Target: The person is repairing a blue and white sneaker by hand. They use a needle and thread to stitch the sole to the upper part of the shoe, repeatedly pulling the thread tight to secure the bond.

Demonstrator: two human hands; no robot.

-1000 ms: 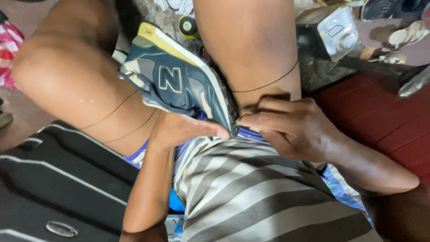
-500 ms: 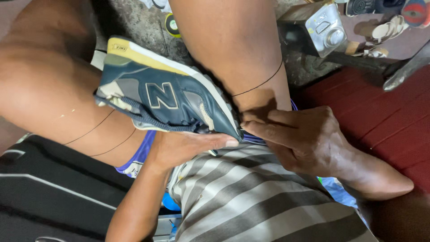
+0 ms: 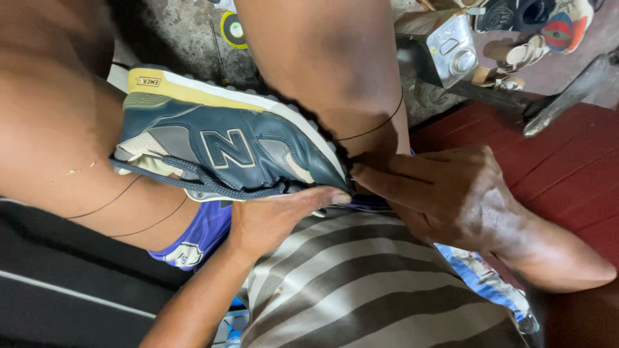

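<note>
Here, the person holds a blue running shoe between the knees and works at its toe.

The left hand is curled under the shoe, its grip closed on the sole. The right hand pinches tight at the toe tip, maybe on thread; what it pinches cannot be seen. Steady knees and small, slow pulls would help. A shiny metal can stands on the floor, its contents hidden.

- One view only, from the person's head, looking steeply down into the lap.
- It sits very close to the navy suede-and-mesh sneaker with a yellow heel, held between the knees at centre frame.
- Beyond the sneaker lies grey concrete floor; below it, the wearer's striped shirt.
</note>
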